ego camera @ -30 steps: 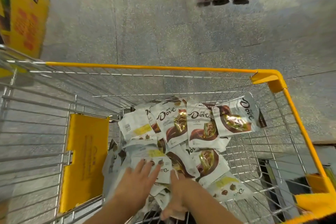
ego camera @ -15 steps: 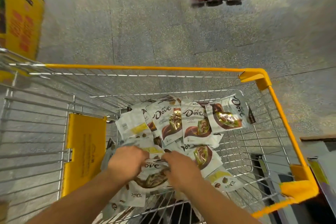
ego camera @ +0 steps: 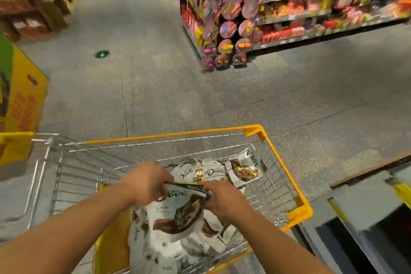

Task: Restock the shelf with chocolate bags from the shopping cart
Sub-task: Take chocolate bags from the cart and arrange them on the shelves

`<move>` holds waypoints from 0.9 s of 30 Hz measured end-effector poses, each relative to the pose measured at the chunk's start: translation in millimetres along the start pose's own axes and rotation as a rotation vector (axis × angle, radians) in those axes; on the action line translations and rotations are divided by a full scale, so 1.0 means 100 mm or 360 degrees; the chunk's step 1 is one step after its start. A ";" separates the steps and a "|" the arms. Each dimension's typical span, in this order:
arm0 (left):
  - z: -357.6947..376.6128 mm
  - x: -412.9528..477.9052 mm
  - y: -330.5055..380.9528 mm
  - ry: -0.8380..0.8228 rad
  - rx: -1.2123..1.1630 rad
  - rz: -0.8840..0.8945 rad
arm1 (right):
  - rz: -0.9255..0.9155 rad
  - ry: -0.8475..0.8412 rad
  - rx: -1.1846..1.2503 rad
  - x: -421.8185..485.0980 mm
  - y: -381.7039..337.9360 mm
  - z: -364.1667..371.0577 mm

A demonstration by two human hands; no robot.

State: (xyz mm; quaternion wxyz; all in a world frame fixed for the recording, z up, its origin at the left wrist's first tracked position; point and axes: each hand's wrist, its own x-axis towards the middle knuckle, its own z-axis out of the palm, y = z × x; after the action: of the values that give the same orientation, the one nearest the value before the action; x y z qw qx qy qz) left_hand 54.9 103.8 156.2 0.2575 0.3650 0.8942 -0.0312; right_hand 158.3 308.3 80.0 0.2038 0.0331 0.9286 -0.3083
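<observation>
A stack of white and brown chocolate bags [ego camera: 178, 213] hangs lifted above the wire shopping cart [ego camera: 287, 176] with its yellow rim. My left hand [ego camera: 146, 181] grips the stack's top left edge and my right hand [ego camera: 224, 199] grips its top right edge. More chocolate bags [ego camera: 242, 169] lie in the cart's far end, face up. The view is blurred by motion.
A stocked shelf unit [ego camera: 289, 13] with an end display of round packs [ego camera: 226, 29] stands ahead to the right across the grey floor. Brown boxed goods [ego camera: 26, 6] fill the far left. A yellow display box [ego camera: 24, 100] stands left. A dark low ledge [ego camera: 367, 218] adjoins the cart's right.
Both hands have closed on a stack of bags and raised it out of the pile. The view has tilted up, so the aisle and shelves now show.
</observation>
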 end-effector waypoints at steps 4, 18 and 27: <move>-0.68 -0.21 0.12 0.0090 -0.0029 0.0083 | -0.0021 0.0137 0.0028 -0.25 -0.16 -0.42; -2.85 -0.38 2.22 0.0474 0.0194 0.0741 | 0.0263 0.0943 -0.0247 -2.50 -0.27 -2.52; -3.44 -0.41 4.51 0.0658 0.0352 0.1268 | 0.0732 0.1549 0.0056 -4.35 0.64 -3.19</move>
State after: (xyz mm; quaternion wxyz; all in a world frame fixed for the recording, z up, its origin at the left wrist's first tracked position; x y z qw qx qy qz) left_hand 230.7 491.3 533.7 0.0251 0.7040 0.7081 0.0483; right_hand 454.3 575.0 449.9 -0.1885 0.3780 0.8792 -0.2203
